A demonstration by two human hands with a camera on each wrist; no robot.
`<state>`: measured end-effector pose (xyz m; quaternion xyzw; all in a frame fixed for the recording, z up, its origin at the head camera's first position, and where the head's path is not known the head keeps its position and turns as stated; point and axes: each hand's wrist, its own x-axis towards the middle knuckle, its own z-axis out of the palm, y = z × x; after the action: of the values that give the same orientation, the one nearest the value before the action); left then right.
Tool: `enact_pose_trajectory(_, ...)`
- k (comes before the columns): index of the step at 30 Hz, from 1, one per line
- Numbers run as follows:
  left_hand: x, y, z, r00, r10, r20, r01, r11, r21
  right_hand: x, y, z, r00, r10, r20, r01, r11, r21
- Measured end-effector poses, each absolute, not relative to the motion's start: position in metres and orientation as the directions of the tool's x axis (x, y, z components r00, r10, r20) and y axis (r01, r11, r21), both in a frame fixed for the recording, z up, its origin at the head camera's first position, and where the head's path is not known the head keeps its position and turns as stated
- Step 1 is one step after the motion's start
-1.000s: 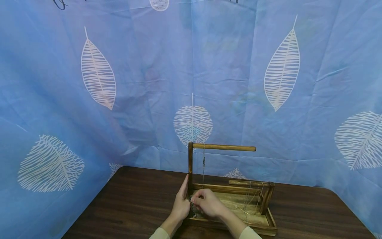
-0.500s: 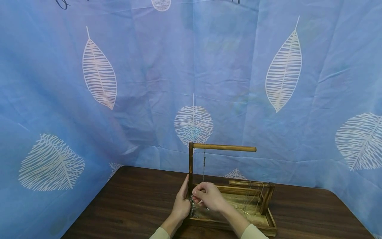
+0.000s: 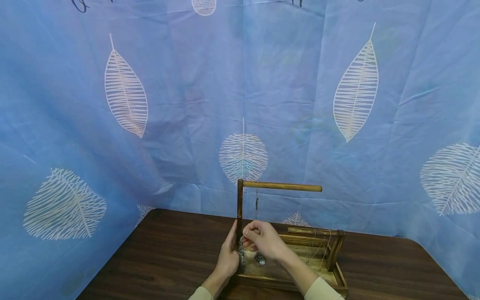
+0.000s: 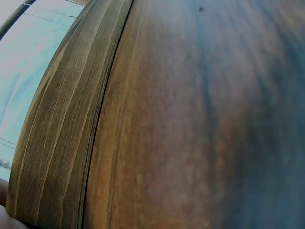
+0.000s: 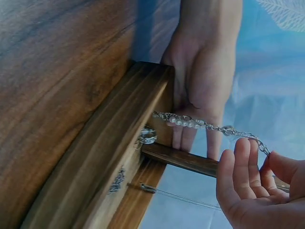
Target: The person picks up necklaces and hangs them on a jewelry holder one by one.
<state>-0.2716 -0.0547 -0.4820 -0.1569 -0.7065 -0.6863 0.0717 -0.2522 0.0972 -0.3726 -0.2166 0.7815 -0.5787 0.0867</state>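
Observation:
My right hand pinches a silver chain with clear round beads between thumb and fingertips. The chain slopes down from that pinch, beside the upright post, into the left end of a wooden jewelry stand's tray. My left hand lies against the tray's left end, its fingers extended along the outside of the post. In the tray under my right hand sits a small dark silver clump of chain. A silver ring-shaped piece shows near the post in the right wrist view.
A thin chain hangs from the stand's upper bar. Fine necklaces hang from the lower bar at the right. The stand rests on a dark wooden table before a blue leaf-print cloth.
My right hand has risen, drawing the beaded chain up out of the tray. The clump of chain now shows apart, below that hand. My left hand keeps its place.

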Motion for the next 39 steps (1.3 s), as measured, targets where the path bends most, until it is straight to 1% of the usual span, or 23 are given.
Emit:
enact_pose_trajectory(8, -0.273, -0.054, -0.483, -0.937, 0.132, 0.323, 0.327, 0.014, 0.945, -0.252, 0.096, -0.361, -0.911, -0.387, 0.145, -0.232, 0.188, -0.954)
enact_pose_trajectory(15, -0.271, -0.055, -0.482, -0.958, 0.123, 0.259, 0.265, 0.042, 0.963, -0.253, 0.095, -0.354, -0.924, -0.356, 0.143, -0.214, 0.168, -0.962)
enact_pose_trajectory(22, -0.270, -0.055, -0.481, -0.956, 0.115, 0.269, 0.275, 0.039, 0.961, -0.253, 0.096, -0.347, -0.935, -0.326, 0.143, -0.181, 0.088, -0.980)
enact_pose_trajectory(26, -0.270, -0.054, -0.481, -0.956, 0.115, 0.271, 0.276, 0.037, 0.960, -0.253, 0.097, -0.347, -0.932, -0.328, 0.157, -0.202, 0.107, -0.974)
enact_pose_trajectory(30, -0.270, -0.055, -0.481, -0.957, 0.119, 0.264, 0.272, 0.053, 0.961, -0.253, 0.099, -0.361, -0.902, -0.390, 0.182, -0.272, 0.186, -0.944)
enact_pose_trajectory(33, -0.270, -0.056, -0.481, -0.956, 0.128, 0.264, 0.272, 0.056, 0.961, -0.252, 0.098, -0.381, -0.874, -0.451, 0.179, -0.322, 0.264, -0.909)
enact_pose_trajectory(36, -0.269, -0.056, -0.481, -0.954, 0.136, 0.269, 0.277, 0.043, 0.960, -0.252, 0.098, -0.406, -0.863, -0.486, 0.137, -0.323, 0.322, -0.890)
enact_pose_trajectory(39, -0.270, -0.056, -0.481, -0.951, 0.134, 0.280, 0.287, 0.040, 0.957, -0.255, 0.097, -0.428, -0.864, -0.492, 0.103, -0.311, 0.362, -0.879)
